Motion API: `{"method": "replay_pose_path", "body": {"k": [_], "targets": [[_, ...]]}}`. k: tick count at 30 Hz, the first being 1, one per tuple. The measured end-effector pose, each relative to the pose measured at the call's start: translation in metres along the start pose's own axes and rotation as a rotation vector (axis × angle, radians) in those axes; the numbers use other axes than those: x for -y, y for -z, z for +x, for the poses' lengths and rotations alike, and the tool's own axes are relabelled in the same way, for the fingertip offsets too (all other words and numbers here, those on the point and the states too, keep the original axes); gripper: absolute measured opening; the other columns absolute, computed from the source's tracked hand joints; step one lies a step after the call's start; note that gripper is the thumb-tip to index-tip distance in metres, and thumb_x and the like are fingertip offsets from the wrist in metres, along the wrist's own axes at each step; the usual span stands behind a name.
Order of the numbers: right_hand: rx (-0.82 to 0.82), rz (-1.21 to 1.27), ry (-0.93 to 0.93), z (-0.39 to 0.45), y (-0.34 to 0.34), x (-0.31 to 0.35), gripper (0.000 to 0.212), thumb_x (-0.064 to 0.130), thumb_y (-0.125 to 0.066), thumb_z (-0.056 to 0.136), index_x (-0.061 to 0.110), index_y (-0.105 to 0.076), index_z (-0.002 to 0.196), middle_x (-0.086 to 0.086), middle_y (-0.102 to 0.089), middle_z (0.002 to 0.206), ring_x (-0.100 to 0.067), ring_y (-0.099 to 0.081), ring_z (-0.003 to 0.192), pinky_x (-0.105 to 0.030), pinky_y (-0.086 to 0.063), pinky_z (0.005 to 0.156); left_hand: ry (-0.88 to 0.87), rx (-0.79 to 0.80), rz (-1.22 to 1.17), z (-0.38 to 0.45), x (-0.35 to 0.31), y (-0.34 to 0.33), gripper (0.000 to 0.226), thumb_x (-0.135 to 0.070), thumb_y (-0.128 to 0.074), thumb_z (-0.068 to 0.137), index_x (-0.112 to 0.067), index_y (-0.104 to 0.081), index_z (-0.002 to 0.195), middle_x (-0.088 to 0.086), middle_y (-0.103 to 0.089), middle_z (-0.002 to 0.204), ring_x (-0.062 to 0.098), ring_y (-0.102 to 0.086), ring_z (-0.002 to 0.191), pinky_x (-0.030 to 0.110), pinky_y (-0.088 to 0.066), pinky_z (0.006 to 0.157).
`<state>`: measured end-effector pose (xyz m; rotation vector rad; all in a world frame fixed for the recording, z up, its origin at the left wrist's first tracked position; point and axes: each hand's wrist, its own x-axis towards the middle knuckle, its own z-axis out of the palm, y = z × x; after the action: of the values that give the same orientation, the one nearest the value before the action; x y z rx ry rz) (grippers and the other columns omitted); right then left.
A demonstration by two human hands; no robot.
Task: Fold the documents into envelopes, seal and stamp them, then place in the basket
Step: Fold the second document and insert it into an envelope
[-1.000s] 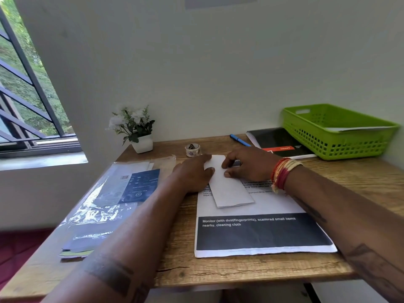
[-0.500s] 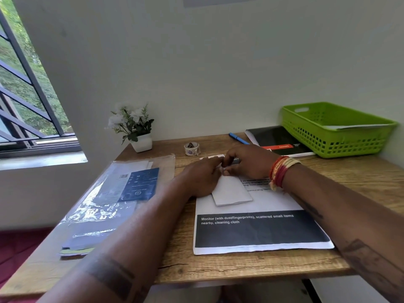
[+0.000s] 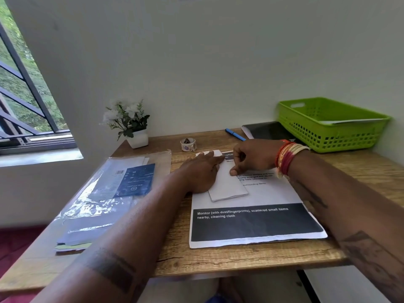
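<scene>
A folded white document (image 3: 228, 185) lies on a stack of printed sheets (image 3: 253, 224) on the wooden desk. My left hand (image 3: 200, 171) rests flat on its left side, fingers stretched toward the far end. My right hand (image 3: 251, 157) pinches the folded paper's right edge near the top with thumb and fingers. A green plastic basket (image 3: 328, 127) stands at the back right with a white envelope inside. A roll of stamps (image 3: 188, 144) sits behind the papers.
A clear plastic pack of envelopes (image 3: 109, 193) lies on the desk's left part. A small potted plant (image 3: 131, 125) stands at the back left. A blue pen (image 3: 235, 134) and a black notebook (image 3: 269, 131) lie beside the basket. A window is at left.
My left hand has slid forward along the folded paper toward its far end. My right hand has shifted from pressing the top to pinching the right edge.
</scene>
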<state>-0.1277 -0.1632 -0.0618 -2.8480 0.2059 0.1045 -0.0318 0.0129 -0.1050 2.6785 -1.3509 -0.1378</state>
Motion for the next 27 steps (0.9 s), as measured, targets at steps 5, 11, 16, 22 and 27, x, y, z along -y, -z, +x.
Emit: {"method": "replay_pose_path", "body": {"k": [5,11,16,22,27], "targets": [[0.137,-0.023,0.013,-0.012,0.007,0.005,0.037,0.054,-0.077,0.080,0.022,-0.067,0.094,0.005,-0.068,0.089,-0.009,-0.058,0.077,-0.024,-0.045,0.067,0.004,0.002,-0.007,-0.002,-0.001,0.001,0.050,-0.038,-0.024,0.109,-0.039,-0.018,0.159,-0.003,-0.008,0.170,0.022,-0.006,0.156,0.047,-0.011,0.125],[0.326,-0.008,0.026,-0.017,0.012,0.011,0.031,0.046,-0.080,0.080,0.021,-0.064,0.089,0.002,-0.063,0.077,-0.012,-0.052,0.068,-0.023,-0.044,0.058,0.003,0.005,-0.012,-0.002,0.000,0.001,0.050,-0.038,-0.025,0.109,-0.039,-0.019,0.159,-0.004,-0.008,0.170,0.021,-0.006,0.156,0.046,-0.010,0.126],[0.407,-0.005,0.055,-0.019,0.013,0.011,0.035,0.043,-0.083,0.077,0.016,-0.067,0.093,-0.002,-0.063,0.078,-0.016,-0.053,0.071,-0.028,-0.043,0.060,0.002,0.006,-0.016,-0.002,-0.001,0.001,0.050,-0.037,-0.025,0.110,-0.038,-0.020,0.159,-0.003,-0.008,0.170,0.021,-0.006,0.156,0.046,-0.010,0.126],[0.227,0.221,0.126,-0.019,0.012,0.000,0.034,0.046,-0.080,0.080,0.019,-0.069,0.099,-0.004,-0.066,0.081,-0.011,-0.058,0.068,-0.028,-0.047,0.064,0.005,0.017,-0.004,-0.004,-0.002,0.002,0.053,-0.037,-0.024,0.110,-0.031,-0.016,0.161,-0.001,-0.007,0.170,0.022,-0.005,0.156,0.045,-0.009,0.126],[0.115,0.153,0.168,-0.009,0.006,-0.014,0.027,0.043,-0.067,0.093,0.050,-0.067,0.119,0.010,-0.062,0.095,-0.012,-0.061,0.092,-0.028,-0.048,0.090,0.019,0.036,0.024,-0.005,-0.004,0.004,0.056,-0.037,-0.023,0.110,-0.021,-0.010,0.163,0.000,-0.005,0.170,0.021,-0.004,0.157,0.044,-0.009,0.126]]}}
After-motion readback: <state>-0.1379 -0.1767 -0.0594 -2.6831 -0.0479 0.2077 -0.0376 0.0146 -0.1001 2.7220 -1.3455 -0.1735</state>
